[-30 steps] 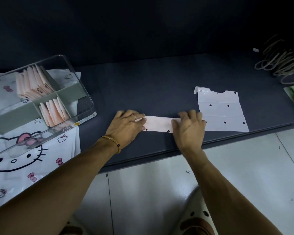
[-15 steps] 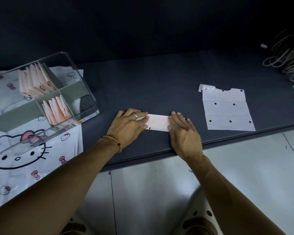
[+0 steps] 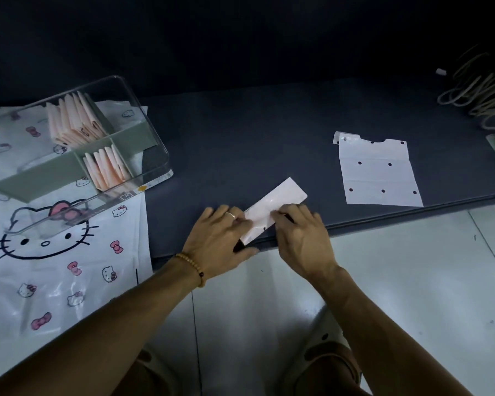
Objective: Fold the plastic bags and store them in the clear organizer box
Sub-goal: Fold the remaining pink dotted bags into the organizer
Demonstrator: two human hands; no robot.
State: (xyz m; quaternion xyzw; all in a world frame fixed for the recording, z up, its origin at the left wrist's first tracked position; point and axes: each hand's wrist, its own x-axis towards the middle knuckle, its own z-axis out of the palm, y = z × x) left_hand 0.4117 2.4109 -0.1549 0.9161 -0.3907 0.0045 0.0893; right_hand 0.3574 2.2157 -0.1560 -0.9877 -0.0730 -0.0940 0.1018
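Two compartments of the clear organizer box (image 3: 143, 155), at ten o'clock from the hands, already hold folded pink bags (image 3: 77, 118). The left hand (image 3: 220, 238) and right hand (image 3: 300, 235) pinch a folded bag strip (image 3: 275, 207) at the dark table's (image 3: 255, 138) near edge. The polka-dot bag (image 3: 379, 172) at two o'clock lies unfolded.

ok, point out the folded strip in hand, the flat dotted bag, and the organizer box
folded bag strip (image 3: 280, 197): head view, bare upper half beyond the hands
dotted bag (image 3: 379, 178): head view, middle of the flat sheet
clear organizer box (image 3: 155, 144): head view, right clear wall
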